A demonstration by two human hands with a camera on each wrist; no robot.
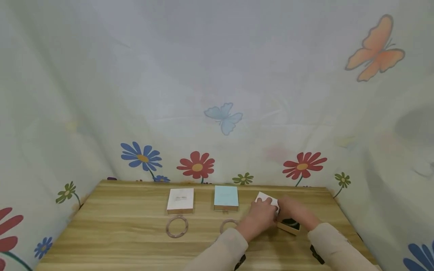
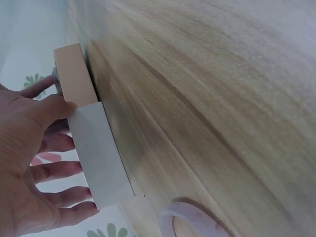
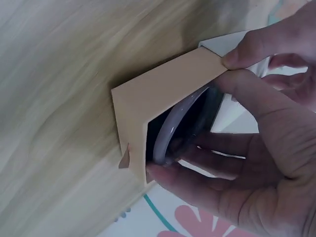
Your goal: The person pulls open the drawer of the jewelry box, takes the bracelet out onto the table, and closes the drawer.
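Note:
My left hand [image 1: 259, 220] grips the white sleeve [image 2: 101, 158] of a drawer-style gift box, fingers on one face and thumb near the seam. The tan drawer [image 3: 168, 81] is slid partly out of the sleeve. My right hand [image 3: 276, 163] holds this drawer, with the thumb at the edge by the sleeve and the fingers reaching over its open side. Inside, a pale mauve bangle [image 3: 170, 131] lies against a dark lining, close to the right fingertips. A small tan tab [image 3: 125, 157] sticks out from the drawer's end.
On the wooden table [image 1: 129, 222], a white box [image 1: 180, 199] and a light blue box [image 1: 226, 195] stand at the back. One bangle [image 1: 167, 227] lies before the white box; another bangle [image 1: 222, 226] is partly behind my left arm. A flowered curtain [image 1: 237, 150] hangs behind.

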